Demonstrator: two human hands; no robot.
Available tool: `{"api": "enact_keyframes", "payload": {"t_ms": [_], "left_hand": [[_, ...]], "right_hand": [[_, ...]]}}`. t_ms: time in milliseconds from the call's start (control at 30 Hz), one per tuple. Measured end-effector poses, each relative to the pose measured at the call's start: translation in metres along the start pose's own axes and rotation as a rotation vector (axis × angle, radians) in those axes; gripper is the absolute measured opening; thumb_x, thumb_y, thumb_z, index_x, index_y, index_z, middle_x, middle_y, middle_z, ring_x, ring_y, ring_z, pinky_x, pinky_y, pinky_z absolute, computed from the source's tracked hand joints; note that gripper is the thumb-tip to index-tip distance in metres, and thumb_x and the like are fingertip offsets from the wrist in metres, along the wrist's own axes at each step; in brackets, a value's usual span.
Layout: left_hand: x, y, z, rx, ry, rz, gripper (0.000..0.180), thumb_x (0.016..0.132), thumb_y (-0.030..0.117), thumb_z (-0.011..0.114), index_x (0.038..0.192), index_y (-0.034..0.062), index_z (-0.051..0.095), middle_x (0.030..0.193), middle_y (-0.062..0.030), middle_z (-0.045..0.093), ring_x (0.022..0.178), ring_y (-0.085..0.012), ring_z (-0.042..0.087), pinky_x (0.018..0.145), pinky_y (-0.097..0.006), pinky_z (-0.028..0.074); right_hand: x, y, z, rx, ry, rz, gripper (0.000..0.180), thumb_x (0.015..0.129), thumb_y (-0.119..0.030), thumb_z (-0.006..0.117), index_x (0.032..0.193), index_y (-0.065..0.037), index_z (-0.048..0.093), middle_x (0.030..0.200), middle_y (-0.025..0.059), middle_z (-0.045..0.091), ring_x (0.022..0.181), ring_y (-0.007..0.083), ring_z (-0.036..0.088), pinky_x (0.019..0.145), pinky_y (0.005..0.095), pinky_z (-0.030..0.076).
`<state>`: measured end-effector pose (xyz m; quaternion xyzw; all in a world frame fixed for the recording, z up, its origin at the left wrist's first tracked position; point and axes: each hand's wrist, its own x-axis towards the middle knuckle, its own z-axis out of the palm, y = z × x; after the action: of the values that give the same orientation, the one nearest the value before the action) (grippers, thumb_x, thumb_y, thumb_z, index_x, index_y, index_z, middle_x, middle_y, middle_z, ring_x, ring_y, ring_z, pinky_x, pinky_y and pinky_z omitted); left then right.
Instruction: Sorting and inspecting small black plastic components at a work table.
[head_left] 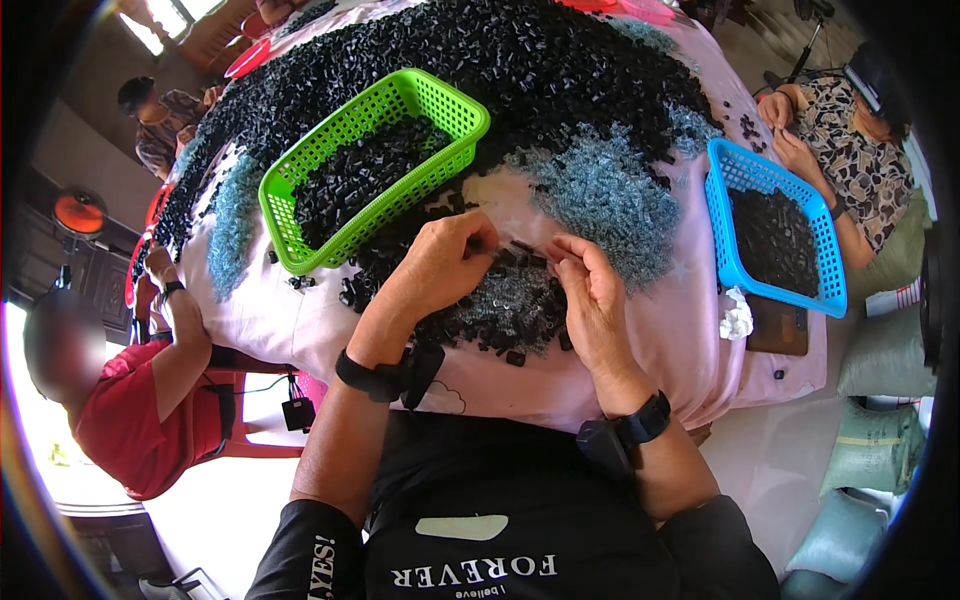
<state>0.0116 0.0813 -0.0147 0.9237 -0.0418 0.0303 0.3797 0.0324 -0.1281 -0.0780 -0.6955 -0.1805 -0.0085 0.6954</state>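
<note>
- Black plastic bits everywhere, basically: a huge pile [480, 60] covers the far half of the pink cloth [680, 330], with patches of clear bluish bits [610, 195] mixed in on the right and along the left edge.
- Left hand [440, 262] is curled up, fingertips pinched on a small black piece [487, 243] right over the near heap [500, 305] of black and clear bits.
- Right hand [590, 290] sits just beside it, fingers bent, thumb and forefinger closed together at a bit next to the left fingertips; too small to tell what exactly it grips.
- Both wrists have black bands.
- Green basket [375, 165] lies just far-left of the hands, tilted on the pile, partly filled with black pieces.
- Blue basket [775, 225] is off to the right, also holding black pieces, in front of a person in a patterned shirt [850, 130].
- White crumpled scrap [737, 320] near the blue basket's near corner.
- Person in red [130, 410] sits at the left side of the table, another one at the far left.
</note>
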Motion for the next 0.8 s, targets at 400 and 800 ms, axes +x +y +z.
{"api": "enact_keyframes", "payload": {"t_ms": [400, 800], "left_hand": [[0.02, 0.002, 0.025, 0.173, 0.039, 0.171, 0.019, 0.076, 0.004, 0.069, 0.095, 0.0002, 0.073, 0.09, -0.0166, 0.07, 0.086, -0.0351, 0.069, 0.079, -0.04, 0.054], [0.025, 0.007, 0.033, 0.348, -0.025, 0.228, 0.016, 0.073, 0.003, 0.066, 0.089, 0.0033, 0.072, 0.09, -0.0181, 0.065, 0.093, -0.039, 0.065, 0.083, -0.046, 0.052]], "right_hand": [[0.001, 0.001, 0.002, 0.17, 0.01, 0.097, 0.029, 0.106, -0.003, 0.046, 0.132, 0.004, 0.053, 0.126, 0.0141, 0.063, 0.117, 0.0204, 0.063, 0.1, 0.0318, 0.05], [-0.001, 0.003, 0.002, -0.02, -0.049, -0.064, 0.037, 0.102, 0.004, 0.048, 0.138, 0.002, 0.048, 0.127, 0.0189, 0.063, 0.118, 0.0264, 0.065, 0.099, 0.0356, 0.051]]}}
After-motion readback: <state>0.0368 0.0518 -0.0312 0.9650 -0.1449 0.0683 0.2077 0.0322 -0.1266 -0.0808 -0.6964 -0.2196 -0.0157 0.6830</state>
